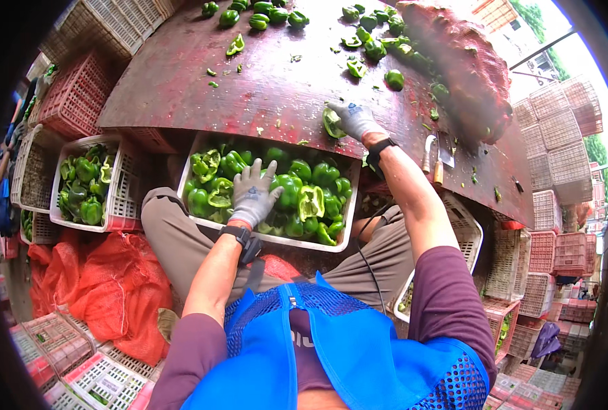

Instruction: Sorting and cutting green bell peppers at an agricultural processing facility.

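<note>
Far L: red plastic crate (72,96), slatted sides, under pale stacked crates (113,27). Next, a white lattice crate (121,198), rectangular w/ rounded corners, full of glossy green peppers (85,186). Below it, a crumpled red mesh sack (123,287), thin & loosely folded.

Toward ctr, a broad flat desk (181,82), dark reddish-brown, scuffed & shiny in places, w/ whole smooth, blocky peppers (259,17) along the far edge & small green scraps about. Under its near edge, btwn the seated person's knees, a white-rimmed crate (348,236) holds more peppers, some whole & rounded, some cut open w/ pale, hollow insides.

L hand (253,195), in a grey knit-look glove, lies on these peppers, fingers spread wide; can't tell if the fingertips grip any. R hand (355,119), same type of glove, holds a curved, hollow pepper piece (333,123) just above or on the desk, near its front edge; can't tell if touching.

R of that arm, two knives (439,171) w/ wood-look handles lie side by side near a big, bulging reddish net sack (461,75), lumpy, w/ loose peppers beside it. Far R: tall stacks of grid-walled plastic crates (563,130), white & faded red.
</note>
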`<state>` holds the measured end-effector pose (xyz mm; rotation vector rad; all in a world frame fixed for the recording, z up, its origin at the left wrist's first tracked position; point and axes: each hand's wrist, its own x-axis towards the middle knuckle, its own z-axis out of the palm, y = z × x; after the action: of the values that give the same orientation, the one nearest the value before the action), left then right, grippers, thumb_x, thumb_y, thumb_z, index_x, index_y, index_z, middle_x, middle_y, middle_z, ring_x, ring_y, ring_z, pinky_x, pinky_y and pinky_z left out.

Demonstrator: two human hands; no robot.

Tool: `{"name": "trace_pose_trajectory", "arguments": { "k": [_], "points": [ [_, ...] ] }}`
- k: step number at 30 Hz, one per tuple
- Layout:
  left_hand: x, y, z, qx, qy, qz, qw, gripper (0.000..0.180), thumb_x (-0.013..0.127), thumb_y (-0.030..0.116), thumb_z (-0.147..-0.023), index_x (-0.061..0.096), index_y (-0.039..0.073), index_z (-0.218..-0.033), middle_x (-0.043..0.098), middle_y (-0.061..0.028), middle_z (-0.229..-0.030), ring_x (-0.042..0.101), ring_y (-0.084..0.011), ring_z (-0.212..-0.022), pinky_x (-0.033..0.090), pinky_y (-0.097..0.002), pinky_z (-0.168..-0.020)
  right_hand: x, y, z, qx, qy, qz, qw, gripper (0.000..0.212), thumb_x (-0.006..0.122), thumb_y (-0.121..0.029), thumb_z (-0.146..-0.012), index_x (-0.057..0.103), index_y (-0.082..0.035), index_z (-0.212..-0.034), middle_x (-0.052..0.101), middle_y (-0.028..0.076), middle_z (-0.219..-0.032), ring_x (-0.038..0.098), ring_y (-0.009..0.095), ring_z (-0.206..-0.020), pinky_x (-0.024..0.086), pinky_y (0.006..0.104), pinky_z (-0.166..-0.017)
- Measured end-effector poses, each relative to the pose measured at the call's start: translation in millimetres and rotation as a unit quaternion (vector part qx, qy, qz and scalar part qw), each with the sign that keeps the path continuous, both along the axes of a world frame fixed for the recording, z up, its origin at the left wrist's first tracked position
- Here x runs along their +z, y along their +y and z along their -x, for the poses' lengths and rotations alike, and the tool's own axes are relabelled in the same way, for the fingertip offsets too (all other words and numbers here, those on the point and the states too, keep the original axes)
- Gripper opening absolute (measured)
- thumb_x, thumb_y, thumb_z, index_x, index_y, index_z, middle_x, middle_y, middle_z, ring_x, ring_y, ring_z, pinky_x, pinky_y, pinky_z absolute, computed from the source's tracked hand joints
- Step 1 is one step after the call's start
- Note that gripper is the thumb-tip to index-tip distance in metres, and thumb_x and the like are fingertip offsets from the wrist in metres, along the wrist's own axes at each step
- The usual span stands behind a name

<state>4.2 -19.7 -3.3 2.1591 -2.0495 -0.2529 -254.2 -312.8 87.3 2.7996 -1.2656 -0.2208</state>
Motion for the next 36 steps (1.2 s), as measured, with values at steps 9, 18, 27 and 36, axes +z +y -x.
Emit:
{"name": "trace_pose_trajectory", "arguments": {
  "k": [9,18,27,36],
  "points": [
    [-11,14,-7,0.002,0.027,-0.002,1.0,0.084,0.083,0.055,-0.102,0.053,0.026,-0.175,0.054,-0.0151,-0.175,0.051,-0.0396,-0.158,0.048,-0.0574,-0.121,0,-9,-27,-0.104,0.064,-0.004,0.992,0.056,0.077,-0.046,-0.099,0.079,-0.014,-0.144,0.082,0.022,-0.14,0.079,0.038,-0.133,0.061,0.0538,-0.112],
    [38,36,23,0.051,0.186,0.079,0.978,0.1,0.072,0.076,-0.105,0.043,0.017,-0.181,0.046,-0.026,-0.181,0.048,-0.0451,-0.164,0.043,-0.0558,-0.132,23,156,-47,-0.153,-0.088,-0.083,0.981,0.062,0.082,-0.051,-0.093,0.076,-0.004,-0.133,0.086,0.026,-0.118,0.085,0.043,-0.113,0.066,0.056,-0.099],
    [59,71,36,0.094,0.633,0.037,0.767,0.05,0.067,0.003,-0.107,0.073,0.002,-0.157,0.079,-0.0099,-0.143,0.074,-0.0122,-0.121,0.06,-0.028,-0.105,19,284,-37,-0.078,-0.304,-0.172,0.934,0.056,0.088,-0.051,-0.088,0.077,-0.003,-0.112,0.083,0.027,-0.099,0.083,0.046,-0.099,0.063,0.0553,-0.09],
    [43,89,70,0.12,0.458,-0.005,0.881,0.058,0.062,0.004,-0.097,0.078,0.007,-0.153,0.082,-0.022,-0.143,0.08,-0.0297,-0.128,0.061,-0.0385,-0.111,-21,314,-9,-0.165,-0.324,-0.225,0.904,0.056,0.081,-0.056,-0.094,0.08,-0.004,-0.115,0.084,0.028,-0.109,0.082,0.046,-0.106,0.062,0.0554,-0.093]
  ]
}}
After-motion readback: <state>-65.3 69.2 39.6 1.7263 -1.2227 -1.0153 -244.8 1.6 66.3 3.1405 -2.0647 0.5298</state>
